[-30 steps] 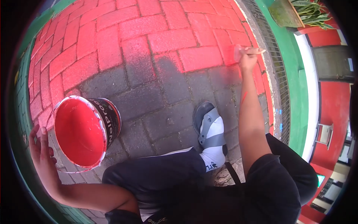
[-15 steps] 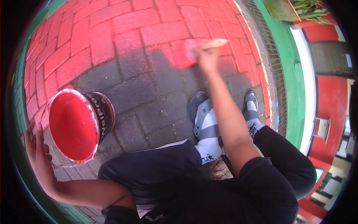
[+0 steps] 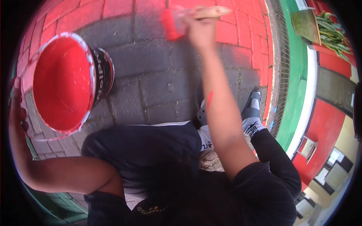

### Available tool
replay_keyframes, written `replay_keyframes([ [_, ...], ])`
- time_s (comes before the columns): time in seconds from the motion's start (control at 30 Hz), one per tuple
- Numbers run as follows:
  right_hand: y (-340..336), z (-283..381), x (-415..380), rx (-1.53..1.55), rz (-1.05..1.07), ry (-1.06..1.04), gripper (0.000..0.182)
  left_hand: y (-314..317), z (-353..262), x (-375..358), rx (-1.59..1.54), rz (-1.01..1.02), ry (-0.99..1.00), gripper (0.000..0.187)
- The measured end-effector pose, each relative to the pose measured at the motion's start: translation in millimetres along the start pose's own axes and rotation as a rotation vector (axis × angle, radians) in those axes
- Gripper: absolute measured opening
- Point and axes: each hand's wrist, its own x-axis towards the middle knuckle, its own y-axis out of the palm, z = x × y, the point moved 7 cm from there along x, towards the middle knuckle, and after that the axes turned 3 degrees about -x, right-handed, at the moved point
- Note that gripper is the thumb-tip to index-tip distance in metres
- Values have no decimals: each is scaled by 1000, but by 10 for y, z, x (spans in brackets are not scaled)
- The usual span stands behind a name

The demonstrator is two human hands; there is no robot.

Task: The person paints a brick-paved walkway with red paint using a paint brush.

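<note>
My right hand (image 3: 201,32) is closed round the wooden handle of a wide paintbrush (image 3: 175,24), its bristles coated in red. The brush is over the paving (image 3: 154,58), where bright red blocks meet bare dark grey ones; motion blurs it. At the left edge, my left hand (image 3: 19,116) has its fingers curled at the thin wire handle of a paint bucket (image 3: 64,84), with one finger extended. Red paint coats the bucket's inside, and its rim is smeared white and red. A red streak marks my right forearm.
My sandalled feet (image 3: 253,102) and bent knees are close to the bare blocks. Along the right runs a drain grate (image 3: 281,71) beside a green strip (image 3: 299,90). Beyond it stand a planter (image 3: 306,26) with leafy plants and a red wall (image 3: 322,130).
The view has shifted, so the bucket appears larger and higher. My right hand and the brush now appear higher and slightly left. Both hands keep much the same pose.
</note>
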Motion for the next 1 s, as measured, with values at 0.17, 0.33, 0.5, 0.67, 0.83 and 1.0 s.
replay_keyframes([
  [0.17, -900, 95, 376, -335, -188, -387, 32, 38, -814, -375, 101, -130, -166, 57],
  [0.33, -395, 220, 173, -660, 143, -124, 30, 283, -979, -472, 495, -312, -74, 69],
  [0.5, -330, 196, -720, -319, 776, 217, 33, 313, -928, -367, 245, -321, -234, 65],
  [0.67, -224, 221, -168, -589, 944, 157, 34, 196, -914, -338, 229, -354, -255, 64],
  [0.83, -339, 197, 841, -524, 425, -187, 26, 50, -652, -349, 196, -347, -272, 63],
  [1.0, -287, 14, -434, -814, 710, -135, 38, 76, -543, -319, 159, -300, -294, 62],
])
